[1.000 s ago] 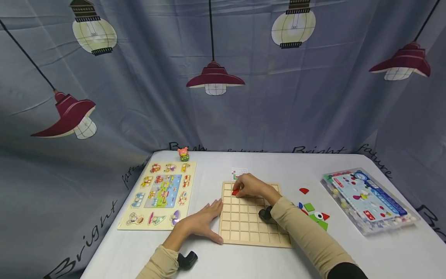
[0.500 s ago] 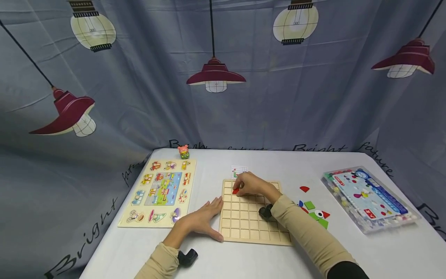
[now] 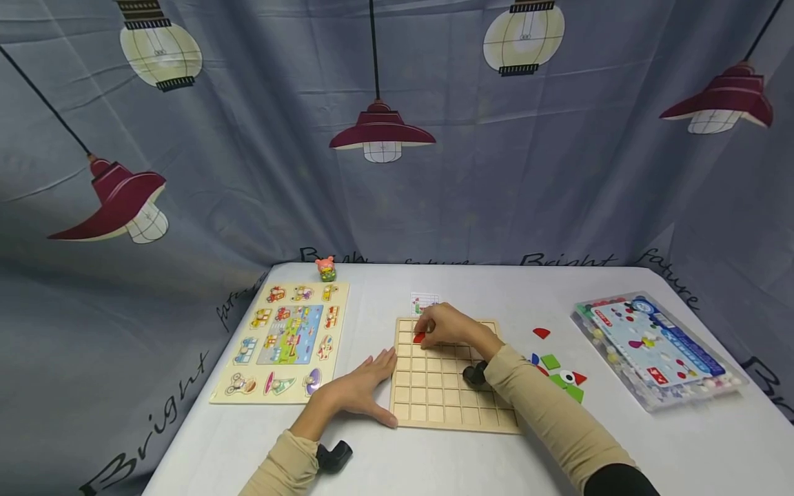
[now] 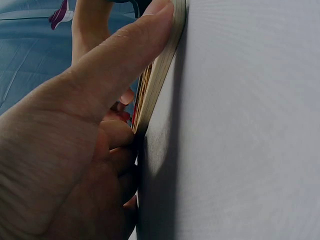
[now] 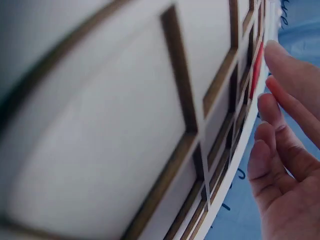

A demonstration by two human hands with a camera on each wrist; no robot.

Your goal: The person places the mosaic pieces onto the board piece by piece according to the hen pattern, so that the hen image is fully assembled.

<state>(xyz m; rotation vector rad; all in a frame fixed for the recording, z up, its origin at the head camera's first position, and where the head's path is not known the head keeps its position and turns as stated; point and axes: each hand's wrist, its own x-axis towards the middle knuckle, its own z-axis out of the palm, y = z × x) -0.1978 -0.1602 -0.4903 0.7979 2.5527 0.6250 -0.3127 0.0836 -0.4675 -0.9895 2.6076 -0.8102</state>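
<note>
A white surface (image 3: 384,468) stands before a grey-blue curtain (image 3: 248,172) printed with hanging lamps: two pale bulbs and three dark red shades show, with "Bright future" lettered along the hem.

Far left of the left hand lies one picture peg puzzle (image 3: 287,341), close to the surface's left edge, and one small pink toy figure (image 3: 325,269) sits beyond it near the back edge. The left hand (image 3: 358,393) lies flat, its grip spread apart with straight fingers, the thumb pressed along the left edge of the wooden grid board (image 3: 434,399); the left wrist view shows the thumb (image 4: 125,50) against the board's side. One black wrist camera (image 3: 333,457) sits behind that hand, with bare surface around it toward the front edge.

Right of that hand, the right hand (image 3: 449,326) reaches over the far left cells of the board, its fingertips resting on one red piece (image 3: 419,337) lying in a cell; whether that grip pinches the piece or only touches it cannot be told. Just beyond the fingertips lies one small pattern card (image 3: 424,302).

Well right of the right hand, off the board, a loose cluster of coloured pieces (image 3: 558,375) lies on open surface, with one red piece (image 3: 542,333) apart behind them. Farthest right, near the right edge, is one clear plastic case (image 3: 654,351).
</note>
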